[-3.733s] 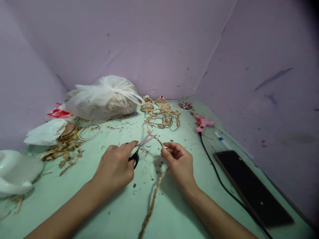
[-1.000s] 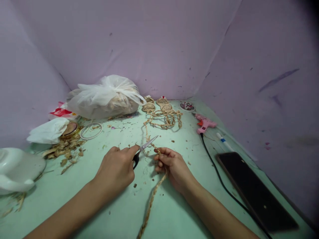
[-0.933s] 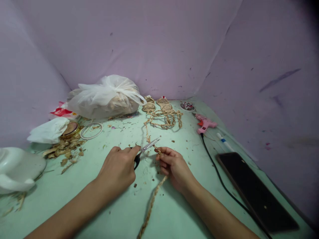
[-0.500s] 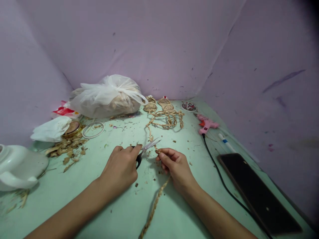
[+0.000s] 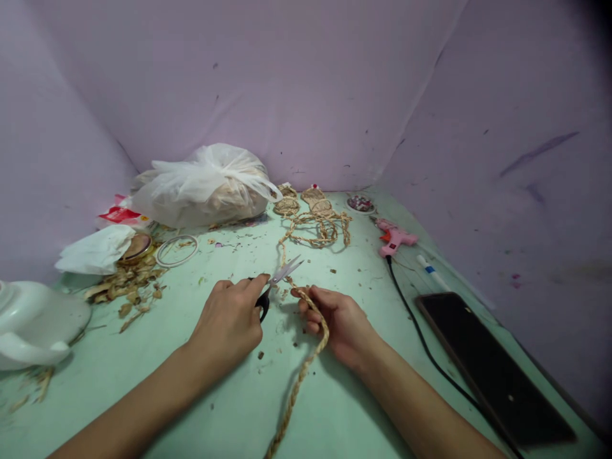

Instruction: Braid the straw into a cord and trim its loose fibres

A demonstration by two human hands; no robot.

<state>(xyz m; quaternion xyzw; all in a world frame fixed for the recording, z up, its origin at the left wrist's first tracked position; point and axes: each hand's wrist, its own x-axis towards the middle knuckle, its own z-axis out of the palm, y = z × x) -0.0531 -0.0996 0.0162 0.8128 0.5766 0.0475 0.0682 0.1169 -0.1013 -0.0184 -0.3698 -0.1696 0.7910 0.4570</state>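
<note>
Left grip point(image 5: 229, 319) closed round scissors point(image 5: 278, 276), blades slightly parted. Right grip point(image 5: 342, 322) loosely curled on the braided cord point(image 5: 324, 336), whose held stretch sits just right of the scissors. Change: cord now drapes across my right grip's near side, previously hidden behind; likely easier to check.

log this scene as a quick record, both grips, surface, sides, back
surface: pale green tabletop, littered with small brown scraps
left grip: black-handled metal scissors, blades parted
right grip: braided tan fibre rope, close to the blades
left side: translucent white plastic bag, heap of dry brown flakes
right side: pink glue gun with black cord, flat black rectangular phone
back: loose tan rope coils, small woven tan pieces
</note>
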